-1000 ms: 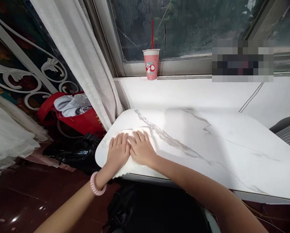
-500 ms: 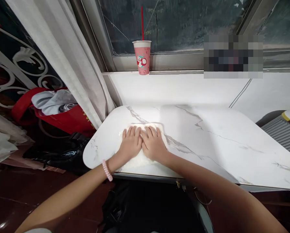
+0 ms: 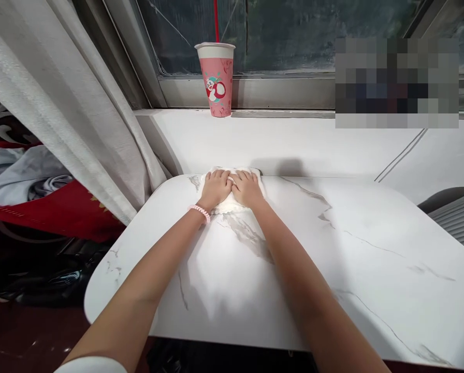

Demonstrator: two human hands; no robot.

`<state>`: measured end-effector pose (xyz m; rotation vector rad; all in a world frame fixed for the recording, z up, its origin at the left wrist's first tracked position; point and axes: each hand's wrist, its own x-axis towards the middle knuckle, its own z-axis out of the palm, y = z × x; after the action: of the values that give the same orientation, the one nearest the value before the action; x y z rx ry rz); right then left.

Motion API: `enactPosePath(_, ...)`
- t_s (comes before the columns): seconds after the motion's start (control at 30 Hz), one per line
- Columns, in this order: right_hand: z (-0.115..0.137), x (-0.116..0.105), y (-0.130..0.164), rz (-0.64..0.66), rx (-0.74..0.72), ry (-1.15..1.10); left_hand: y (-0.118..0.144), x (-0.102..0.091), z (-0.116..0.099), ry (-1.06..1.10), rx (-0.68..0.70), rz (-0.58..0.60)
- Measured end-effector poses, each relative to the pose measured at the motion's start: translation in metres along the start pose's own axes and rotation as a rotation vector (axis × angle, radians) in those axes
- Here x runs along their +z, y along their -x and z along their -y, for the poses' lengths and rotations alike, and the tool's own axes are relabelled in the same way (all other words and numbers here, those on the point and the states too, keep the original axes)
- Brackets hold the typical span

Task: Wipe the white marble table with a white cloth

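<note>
A white cloth [image 3: 231, 207] lies spread on a white, grey-veined tabletop [image 3: 224, 274], close to the table's far edge by the wall. My left hand [image 3: 216, 187] rests palm down on the cloth, fingers stretched forward, with a pink coil band [image 3: 201, 212] around the wrist. Beside it, touching near the thumbs, my right hand [image 3: 247, 189] is also flat on the cloth. Neither hand is wrapped round anything. Both palms cover much of the cloth's middle.
A pink paper cup [image 3: 218, 85] with a red straw stands on the window ledge behind the cloth. At left hang a pale curtain [image 3: 80, 103] and a red bag [image 3: 61, 212] with clothes in it. A grey ribbed object [image 3: 459, 223] is at the right.
Both hands and the cloth have slid forward from near the table's front edge to its far edge. My arms are more outstretched, and the view has come closer to the wall.
</note>
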<state>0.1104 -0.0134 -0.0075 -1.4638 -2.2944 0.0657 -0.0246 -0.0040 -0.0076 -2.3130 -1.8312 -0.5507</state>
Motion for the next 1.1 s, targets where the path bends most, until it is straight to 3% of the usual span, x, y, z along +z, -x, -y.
enactPosePath(0.1,-0.02,-0.004,-0.001,-0.006,0.009,-0.035,-0.011,0.007,-0.015,-0.001,0.006,-0.002)
enactPosePath(0.3,-0.062,-0.018,0.015,-0.031,0.031,-0.009,-0.016,0.015,-0.068,0.009,0.0,-0.034)
enactPosePath(0.47,-0.063,-0.027,0.041,-0.009,0.051,0.081,0.005,0.01,-0.09,0.011,0.02,-0.054)
enactPosePath(0.7,-0.03,-0.037,0.096,0.003,0.023,0.147,0.063,-0.014,-0.099,-0.02,0.051,-0.02)
enactPosePath(0.93,0.005,-0.06,0.183,0.043,-0.022,0.142,0.148,-0.041,-0.123,-0.033,0.071,0.003)
enactPosePath(1.1,0.016,-0.078,0.244,0.043,-0.07,0.136,0.196,-0.06,-0.147,-0.082,0.151,0.074)
